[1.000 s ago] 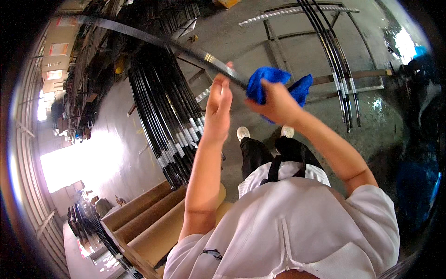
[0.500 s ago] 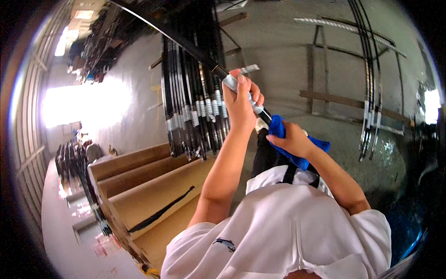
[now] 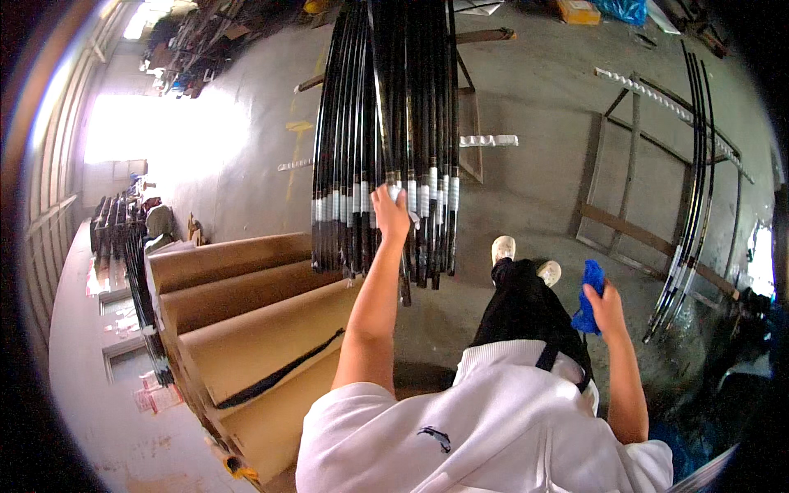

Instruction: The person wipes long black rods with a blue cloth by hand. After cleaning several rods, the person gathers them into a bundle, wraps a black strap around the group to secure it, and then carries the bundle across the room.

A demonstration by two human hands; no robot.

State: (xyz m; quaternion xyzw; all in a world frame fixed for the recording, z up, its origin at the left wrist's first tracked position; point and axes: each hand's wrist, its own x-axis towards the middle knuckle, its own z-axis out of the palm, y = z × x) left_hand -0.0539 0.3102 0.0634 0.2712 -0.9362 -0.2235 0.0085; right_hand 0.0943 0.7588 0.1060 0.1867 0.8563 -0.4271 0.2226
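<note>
Left hand (image 3: 391, 215) grips a black rod (image 3: 382, 107) over a row of white-banded rods (image 3: 349, 123) | right hand (image 3: 606, 306) holds blue cloth (image 3: 586, 311), well apart | brown rolls (image 3: 255, 333) at left | thin rods (image 3: 698, 156) across a frame (image 3: 625, 232) at right

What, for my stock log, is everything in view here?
bundled rods: many, black, white-banded, upper centre
held rod: one, black, over bundle
racked rods: about three, black, white-banded, right
rack: one, grey-brown, right
cloth: one, blue, right of centre
rolls: several, brown, lower left
strip: one, black, on rolls
box: one, yellow, top right
plastic: one, blue, beside box
floor: one, grey, beneath
shoes: two, whitish, centre right
trousers: pair, black, below shoes
shirt: one, white, bottom
left hand: one, bare, on held rod
right hand: one, bare, on cloth
</note>
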